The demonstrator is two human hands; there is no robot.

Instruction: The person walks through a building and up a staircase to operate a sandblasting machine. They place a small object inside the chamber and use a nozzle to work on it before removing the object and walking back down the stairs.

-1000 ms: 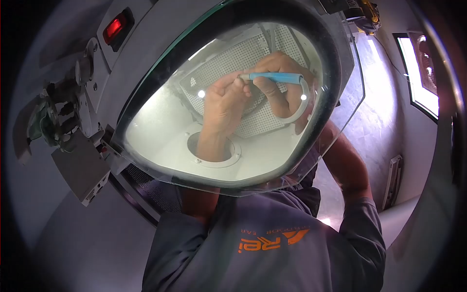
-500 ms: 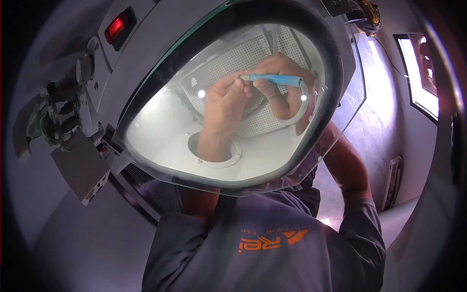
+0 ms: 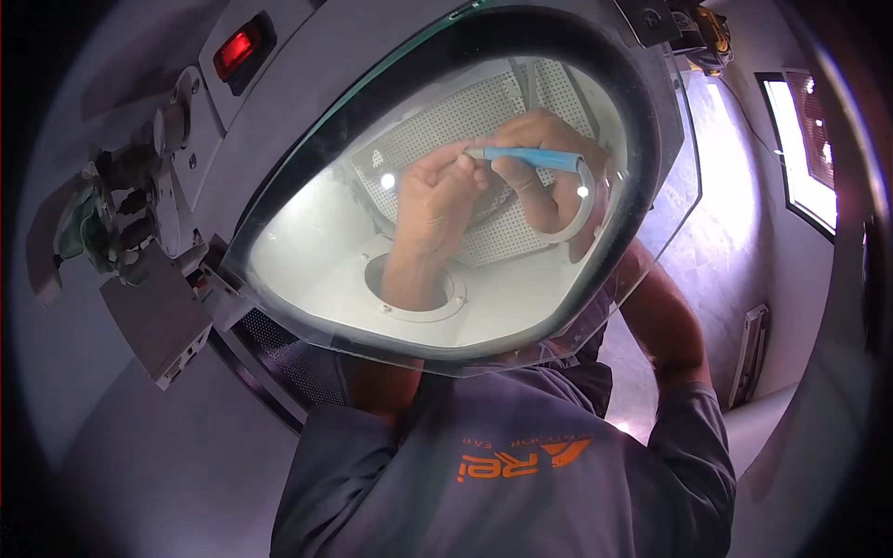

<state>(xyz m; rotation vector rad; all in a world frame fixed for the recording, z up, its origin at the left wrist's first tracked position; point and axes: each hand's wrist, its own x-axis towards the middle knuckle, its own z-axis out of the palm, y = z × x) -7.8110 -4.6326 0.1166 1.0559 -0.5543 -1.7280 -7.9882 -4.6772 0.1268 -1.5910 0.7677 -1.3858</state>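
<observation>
Behind the clear window of a cabinet, my right hand (image 3: 539, 128) is closed round a blue pen-like tool (image 3: 544, 157), with its pale tip pointing left. A light grey hose (image 3: 579, 216) curves down from the tool's rear end. My left hand (image 3: 430, 209) reaches up through a round port (image 3: 456, 302). Its fingers are pinched together at the tool's tip; whatever they hold is too small or hidden to name. Both hands are above a perforated plate (image 3: 400, 126) inside the cabinet.
The black-rimmed window (image 3: 307, 186) lies between the camera and my hands. A red lit switch (image 3: 239, 51) is at the upper left, above metal fittings and a greenish cloth-like item (image 3: 82, 223). A grey box (image 3: 158, 316) juts out at the left. A yellow-and-black object (image 3: 712, 42) is at the upper right.
The view of the cabinet has shifted slightly right and down. Both hands keep nearly the same pose, with the blue tool still in my right hand and its tip at my left fingers.
</observation>
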